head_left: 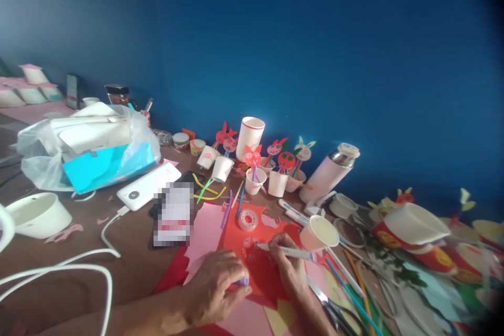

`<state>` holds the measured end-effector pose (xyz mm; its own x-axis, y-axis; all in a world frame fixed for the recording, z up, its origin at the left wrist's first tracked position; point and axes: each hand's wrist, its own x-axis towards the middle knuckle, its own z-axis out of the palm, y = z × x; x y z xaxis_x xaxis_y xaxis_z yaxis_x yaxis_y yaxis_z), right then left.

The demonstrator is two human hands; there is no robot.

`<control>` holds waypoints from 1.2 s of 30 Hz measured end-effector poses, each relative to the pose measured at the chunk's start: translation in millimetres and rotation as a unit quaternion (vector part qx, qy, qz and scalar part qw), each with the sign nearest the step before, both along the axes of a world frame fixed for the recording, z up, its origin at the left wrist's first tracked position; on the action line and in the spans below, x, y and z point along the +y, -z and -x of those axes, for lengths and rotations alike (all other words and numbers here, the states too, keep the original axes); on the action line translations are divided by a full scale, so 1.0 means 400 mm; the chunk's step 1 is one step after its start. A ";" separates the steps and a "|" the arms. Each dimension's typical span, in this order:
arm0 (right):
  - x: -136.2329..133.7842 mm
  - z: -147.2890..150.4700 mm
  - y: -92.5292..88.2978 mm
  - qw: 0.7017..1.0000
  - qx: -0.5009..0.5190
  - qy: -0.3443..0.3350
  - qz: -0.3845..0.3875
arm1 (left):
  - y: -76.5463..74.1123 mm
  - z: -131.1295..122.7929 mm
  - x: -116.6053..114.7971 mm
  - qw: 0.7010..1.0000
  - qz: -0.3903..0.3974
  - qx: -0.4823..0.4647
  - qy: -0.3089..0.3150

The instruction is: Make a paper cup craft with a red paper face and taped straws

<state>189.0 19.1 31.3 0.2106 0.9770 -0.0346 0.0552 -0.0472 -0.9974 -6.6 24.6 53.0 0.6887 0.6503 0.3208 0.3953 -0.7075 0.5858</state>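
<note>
My right hand [290,269] grips a white marker [300,253], its tip at small pale drawings on a sheet of red paper [233,244]. My left hand [214,286] rests on the paper with its fingers curled around a small purple cap [244,282]. A roll of tape [241,219] lies on the red sheet, just beyond the drawings. Pink paper [202,231] sticks out at the left of the red sheet. By my right wrist is a pair of scissors [334,308], partly hidden.
Paper cups with animal-face figures [277,184] stand along the blue wall. A pale flask [326,176] leans right of them. An open cup [318,233] is near my right hand. At left lie a phone [173,212], a power bank [149,186] and a stuffed plastic bag [43,163].
</note>
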 end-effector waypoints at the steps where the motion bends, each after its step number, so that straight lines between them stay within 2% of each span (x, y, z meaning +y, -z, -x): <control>1: -0.001 0.001 -0.001 1.000 -0.006 0.001 -0.002 | -0.008 0.000 -0.003 1.000 0.022 0.007 0.002; 4: -0.002 0.002 -0.010 0.999 -0.033 0.003 -0.014 | -0.030 -0.001 -0.009 0.991 0.135 -0.009 -0.001; 7: -0.013 -0.003 -0.026 0.997 -0.063 -0.019 -0.032 | -0.040 -0.002 -0.003 0.956 0.285 -0.073 -0.004; 9: -0.030 -0.010 -0.033 0.995 -0.079 -0.038 -0.039 | -0.034 -0.002 0.006 0.912 0.397 -0.102 0.008; 12: -0.064 -0.016 -0.029 0.996 -0.061 -0.024 -0.053 | -0.010 -0.003 0.019 0.825 0.538 -0.168 0.039; 14: -0.087 -0.014 -0.021 0.998 -0.018 -0.003 -0.060 | 0.007 -0.005 0.022 0.784 0.581 -0.215 0.041; 16: -0.106 -0.007 -0.018 0.998 0.019 -0.001 -0.061 | 0.018 -0.007 0.021 0.765 0.595 -0.243 0.031; 24: -0.130 0.017 -0.049 0.998 0.002 -0.009 -0.060 | 0.027 -0.014 0.021 0.758 0.600 -0.254 0.012; 30: -0.133 0.014 -0.045 0.998 -0.011 -0.013 -0.058 | 0.035 -0.018 0.021 0.769 0.591 -0.244 0.002; 36: -0.137 0.024 -0.046 0.998 -0.042 -0.013 -0.042 | 0.022 -0.020 0.014 0.784 0.581 -0.216 0.004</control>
<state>179.4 -35.7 49.6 0.1830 0.9810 0.0644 0.1389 0.0390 -0.9895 1.4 30.3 44.2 0.6840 0.6731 -0.2813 -0.0203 0.4030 0.9150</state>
